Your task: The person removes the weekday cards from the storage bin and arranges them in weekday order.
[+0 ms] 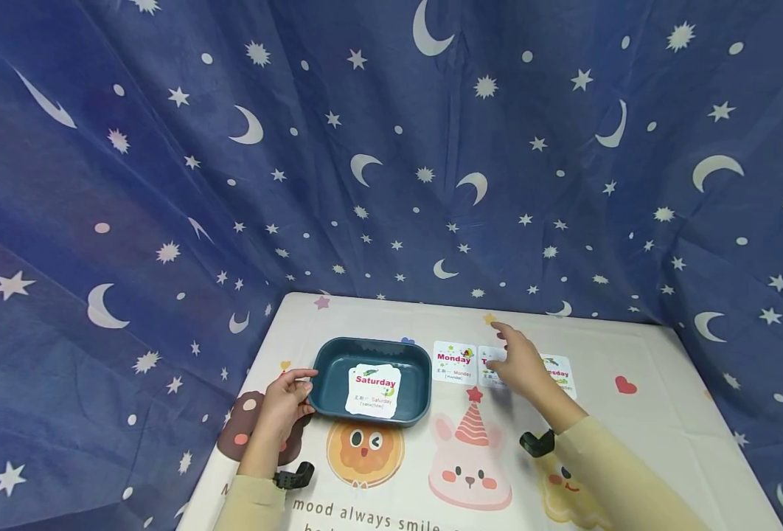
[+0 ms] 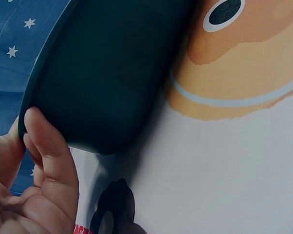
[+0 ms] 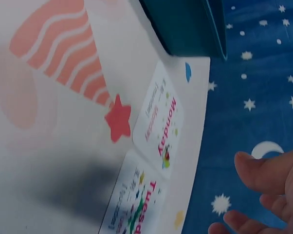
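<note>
My left hand (image 1: 287, 402) pinches the left rim of a dark teal rectangular tray (image 1: 325, 369), thumb and fingers on either side of the wall, as the left wrist view also shows. Inside the tray lies a white card reading Saturday (image 1: 374, 391). My right hand (image 1: 520, 361) hovers over the row of cards with fingers spread and nothing in them. Below it is the Tuesday card (image 1: 489, 377), partly hidden by the hand in the head view. To its left lies the Monday card (image 1: 455, 363); on the right, a card ending in "esday" (image 1: 560, 372) is partly covered by the hand.
A pale tablecloth (image 1: 637, 442) printed with cartoon animals and lettering covers the table. Behind and beside the table hangs a dark blue curtain (image 1: 391, 243) with moons and stars. Each wrist wears a black camera mount (image 1: 294, 476).
</note>
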`<state>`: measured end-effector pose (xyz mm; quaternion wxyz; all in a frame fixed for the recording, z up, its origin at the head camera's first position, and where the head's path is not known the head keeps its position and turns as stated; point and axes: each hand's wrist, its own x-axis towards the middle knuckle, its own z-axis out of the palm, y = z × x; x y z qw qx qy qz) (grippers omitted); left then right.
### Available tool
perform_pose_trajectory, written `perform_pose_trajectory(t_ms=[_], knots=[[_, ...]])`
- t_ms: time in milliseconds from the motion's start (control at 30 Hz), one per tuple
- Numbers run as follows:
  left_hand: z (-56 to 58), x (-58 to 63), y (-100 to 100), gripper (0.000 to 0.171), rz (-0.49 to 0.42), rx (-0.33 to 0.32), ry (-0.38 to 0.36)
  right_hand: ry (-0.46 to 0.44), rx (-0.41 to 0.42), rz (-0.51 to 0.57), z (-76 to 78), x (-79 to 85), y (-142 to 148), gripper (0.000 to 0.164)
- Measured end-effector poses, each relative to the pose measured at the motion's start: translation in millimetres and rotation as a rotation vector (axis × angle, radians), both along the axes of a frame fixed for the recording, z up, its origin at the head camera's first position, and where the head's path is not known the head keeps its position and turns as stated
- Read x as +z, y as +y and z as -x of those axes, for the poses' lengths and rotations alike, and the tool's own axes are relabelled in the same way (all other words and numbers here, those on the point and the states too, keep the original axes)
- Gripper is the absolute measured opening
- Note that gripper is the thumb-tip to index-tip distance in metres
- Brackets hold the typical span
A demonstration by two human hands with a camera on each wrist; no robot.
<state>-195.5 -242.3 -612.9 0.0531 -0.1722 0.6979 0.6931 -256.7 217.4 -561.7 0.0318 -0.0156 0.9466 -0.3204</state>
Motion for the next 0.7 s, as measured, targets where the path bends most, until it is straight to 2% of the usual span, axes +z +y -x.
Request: perform_pose_trajectory(t_ms=[333,700], knots=[[-1.4,1.5,0,0.033,-0.013,-0.005,-0.005,0.029,0.080,-0.037,-10.0,-1.7,-28,0.097],[-1.6,-0.1,0,0.031,-0.008,-0.004,0.014,0.063,0.076,-0.039,-17.3,0.2,-61,0.099]])
